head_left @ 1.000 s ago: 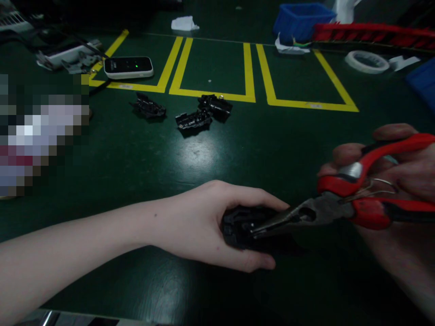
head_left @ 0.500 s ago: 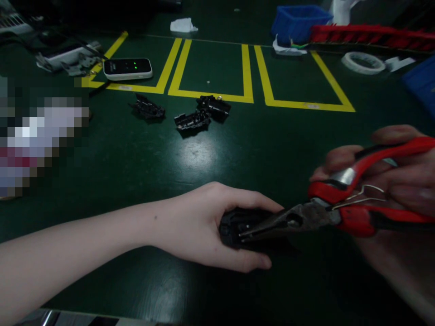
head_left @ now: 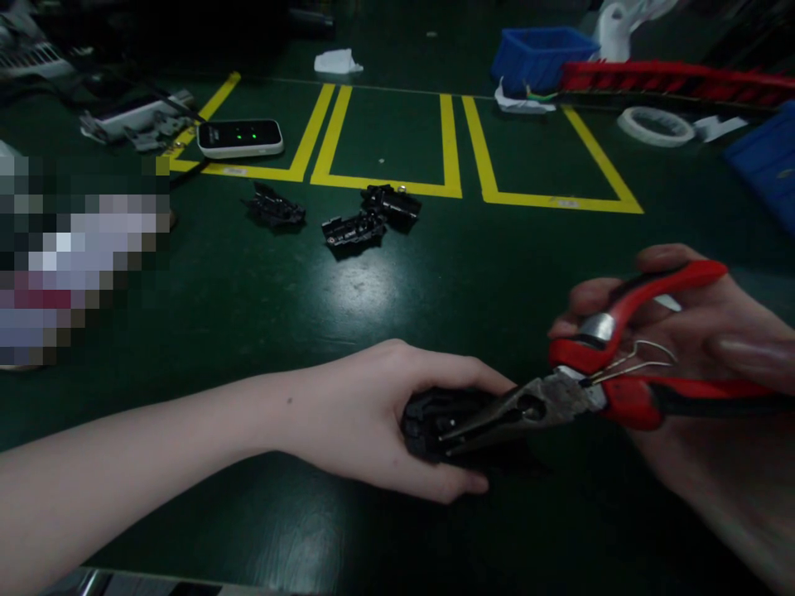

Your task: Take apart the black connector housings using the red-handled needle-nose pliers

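Pliers nose pushed a little deeper into the gripped black part.

On the green bench, left hand clamped round the black plastic part low and centre, barely shifted over the last second; right hand closed on the red-handled pliers, drawn slightly leftward since, handles spread, tips inside the part. Probably working something within it. Three similar black parts lying well apart, behind.

the left hand is lying palm-in on the table, fingers curling closed; the right hand is hovering just above the table, fingers wrapping shut.
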`<state>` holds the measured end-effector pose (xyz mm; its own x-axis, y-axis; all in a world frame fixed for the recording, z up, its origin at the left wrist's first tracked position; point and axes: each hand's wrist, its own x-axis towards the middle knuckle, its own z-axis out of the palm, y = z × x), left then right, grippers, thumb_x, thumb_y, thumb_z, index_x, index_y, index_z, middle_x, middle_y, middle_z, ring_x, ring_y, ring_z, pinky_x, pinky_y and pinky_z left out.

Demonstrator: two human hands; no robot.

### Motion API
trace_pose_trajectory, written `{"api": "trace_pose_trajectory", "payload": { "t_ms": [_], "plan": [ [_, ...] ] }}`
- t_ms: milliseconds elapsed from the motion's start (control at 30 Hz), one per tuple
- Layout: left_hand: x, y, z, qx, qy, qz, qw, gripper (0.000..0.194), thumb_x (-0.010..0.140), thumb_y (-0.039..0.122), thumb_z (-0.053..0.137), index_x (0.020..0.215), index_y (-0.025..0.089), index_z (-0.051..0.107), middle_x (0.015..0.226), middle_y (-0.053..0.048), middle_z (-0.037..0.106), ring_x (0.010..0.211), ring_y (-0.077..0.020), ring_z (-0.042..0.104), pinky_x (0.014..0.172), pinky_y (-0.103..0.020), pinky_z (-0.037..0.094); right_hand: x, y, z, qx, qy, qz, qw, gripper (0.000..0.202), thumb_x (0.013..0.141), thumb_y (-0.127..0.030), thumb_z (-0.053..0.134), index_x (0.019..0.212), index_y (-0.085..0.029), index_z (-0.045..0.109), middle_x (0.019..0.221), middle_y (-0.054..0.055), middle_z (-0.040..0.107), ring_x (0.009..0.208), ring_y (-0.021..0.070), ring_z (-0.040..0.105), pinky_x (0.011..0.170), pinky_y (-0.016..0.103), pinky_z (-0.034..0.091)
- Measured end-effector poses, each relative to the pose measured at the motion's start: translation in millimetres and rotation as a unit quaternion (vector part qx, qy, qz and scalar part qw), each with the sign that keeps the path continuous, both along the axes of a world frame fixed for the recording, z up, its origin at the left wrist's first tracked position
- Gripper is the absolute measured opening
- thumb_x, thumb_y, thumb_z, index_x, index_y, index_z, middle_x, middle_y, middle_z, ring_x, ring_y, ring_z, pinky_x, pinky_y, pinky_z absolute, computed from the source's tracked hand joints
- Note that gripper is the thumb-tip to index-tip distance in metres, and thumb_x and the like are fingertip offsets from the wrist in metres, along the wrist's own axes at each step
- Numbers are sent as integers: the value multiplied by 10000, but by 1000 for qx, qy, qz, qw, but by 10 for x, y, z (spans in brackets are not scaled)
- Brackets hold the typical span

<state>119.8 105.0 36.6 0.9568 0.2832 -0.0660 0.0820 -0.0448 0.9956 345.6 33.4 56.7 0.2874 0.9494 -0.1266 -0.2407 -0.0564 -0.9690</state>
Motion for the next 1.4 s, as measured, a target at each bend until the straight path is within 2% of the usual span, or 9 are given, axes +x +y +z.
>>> {"api": "trace_pose_trajectory", "payload": {
  "t_ms": [267,400,467,767,933,1000,1167,1400],
  "plan": [
    [-1,12,3,-13,-5,-4,1000,488,828,267,760,1280,172,603,1011,-40,712,848,-142,689,716,-201,542,16,27,20,-8,2,-52,999,243,689,-250,648,911,-283,741,911,47,731,889,289,720,786,436,643],
    [-2,14,13,-14,-4,-4,1000,457,829,250,754,1260,180,619,1017,-37,710,863,-147,688,736,-212,550,0,44,23,-23,-6,-57,998,244,628,-228,695,860,-290,736,865,28,727,765,270,718,696,435,651],
    [-1,19,13,-15,-4,-4,1000,458,809,237,773,1241,184,628,1008,-32,707,854,-148,684,724,-208,548,-20,58,36,-28,-14,-60,998,241,622,-209,683,843,-294,731,854,26,722,766,269,719,661,419,651],
    [-3,14,-27,-35,-14,-9,999,472,786,218,801,1230,173,646,965,-38,715,796,-147,675,673,-199,542,-49,34,80,-33,-16,-57,998,238,622,-189,675,833,-293,707,856,24,714,810,281,727,709,441,654],
    [-8,4,-27,-45,-11,-6,999,494,780,216,806,1245,156,651,947,-49,725,777,-144,679,670,-201,548,-109,26,91,-31,-11,-92,995,264,576,-162,643,802,-282,713,816,20,698,745,272,707,639,450,651],
    [-10,7,-23,-52,-11,-6,999,503,780,207,806,1253,164,645,957,-45,725,790,-143,686,685,-201,553,-111,27,100,-22,-21,-99,995,260,585,-160,633,801,-281,713,829,23,698,752,276,702,627,455,646],
    [-11,16,2,-77,0,8,997,462,805,176,786,1242,177,635,929,-6,708,775,-108,690,665,-160,538,-25,38,110,-6,-23,-67,998,274,646,-157,613,865,-290,711,863,23,710,803,269,711,769,479,640],
    [-10,13,21,-82,9,13,997,480,790,195,806,1239,168,640,948,-7,709,794,-111,683,685,-168,540,3,49,81,1,-37,-62,997,285,688,-156,584,893,-301,719,892,28,716,789,269,718,782,498,639]
  ]
}}
